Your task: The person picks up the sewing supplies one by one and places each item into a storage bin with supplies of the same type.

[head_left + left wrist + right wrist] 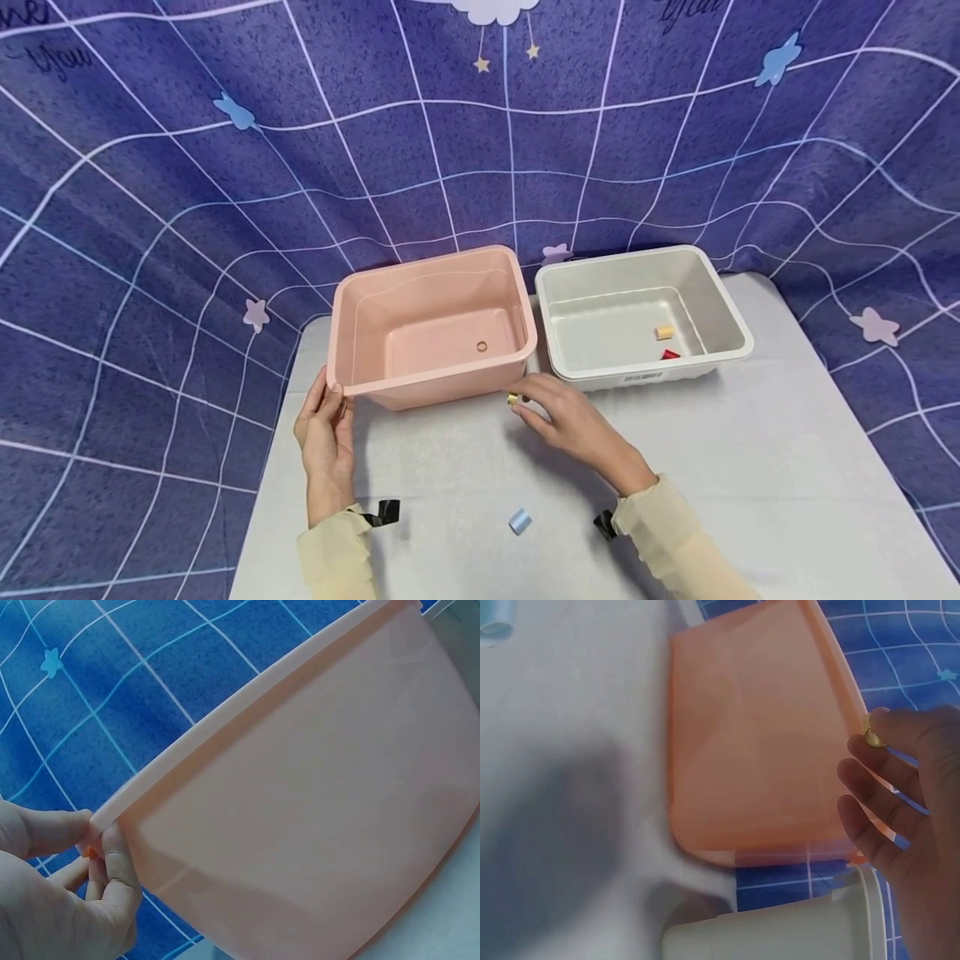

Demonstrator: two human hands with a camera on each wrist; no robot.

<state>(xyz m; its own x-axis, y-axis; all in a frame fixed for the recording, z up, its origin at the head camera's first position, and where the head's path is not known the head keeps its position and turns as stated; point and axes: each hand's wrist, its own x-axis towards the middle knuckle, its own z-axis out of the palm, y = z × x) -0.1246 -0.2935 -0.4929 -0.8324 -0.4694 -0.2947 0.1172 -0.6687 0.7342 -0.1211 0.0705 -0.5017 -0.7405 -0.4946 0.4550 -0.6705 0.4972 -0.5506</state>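
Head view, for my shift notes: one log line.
left hand: grips pink bin | right hand: pinches gold piece | gray bin: yellow piece, red piece | table: blue piece

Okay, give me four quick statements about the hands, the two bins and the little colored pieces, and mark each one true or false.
1. The left hand grips the rim of the pink bin. True.
2. The light gray bin holds a yellow piece and a red piece. True.
3. The right hand pinches the red piece. False: it pinches a gold piece.
4. The blue piece lies in the pink bin. False: the blue piece lies on the table.
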